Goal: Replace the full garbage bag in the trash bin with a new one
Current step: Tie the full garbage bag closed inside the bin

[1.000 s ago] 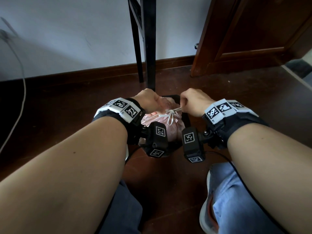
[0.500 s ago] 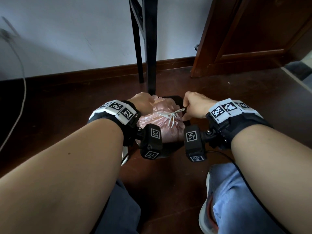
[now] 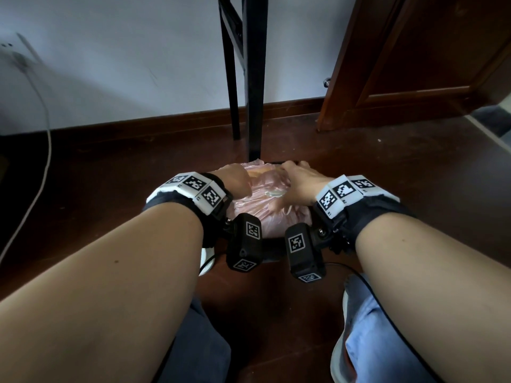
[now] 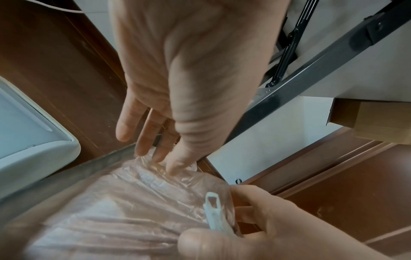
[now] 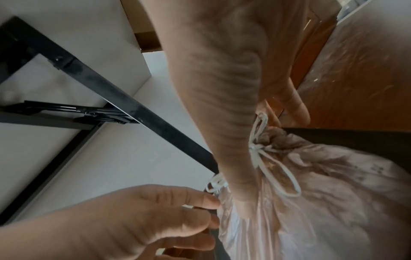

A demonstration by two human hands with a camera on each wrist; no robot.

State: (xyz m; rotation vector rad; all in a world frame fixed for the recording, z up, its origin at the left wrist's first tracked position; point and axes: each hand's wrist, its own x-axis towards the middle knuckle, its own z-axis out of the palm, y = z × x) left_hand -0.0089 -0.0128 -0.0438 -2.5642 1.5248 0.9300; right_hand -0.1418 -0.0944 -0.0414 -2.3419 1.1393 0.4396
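A full pink garbage bag (image 3: 265, 214) sits in the black trash bin (image 3: 272, 244) on the floor between my knees. Its neck is tied shut with a white drawstring bow (image 5: 262, 149). My left hand (image 3: 239, 181) is down at the bag's left far side; in the left wrist view its straight fingertips (image 4: 160, 158) touch the plastic by the bin's rim (image 4: 89, 167). My right hand (image 3: 298, 175) lies over the bag's top, thumb on one side of the knot and fingers on the other, curled round the gathered plastic and a drawstring loop (image 4: 213, 204).
Black metal table legs (image 3: 254, 78) stand just behind the bin. A brown door (image 3: 414, 51) is at the back right, and a white cable (image 3: 41, 120) hangs down the wall on the left. A white rounded object (image 4: 26, 137) lies left of the bin.
Both hands let go of the drawstring ends they were pulling apart. They dropped forward onto the bag, the left to its far left side, the right over the knot.
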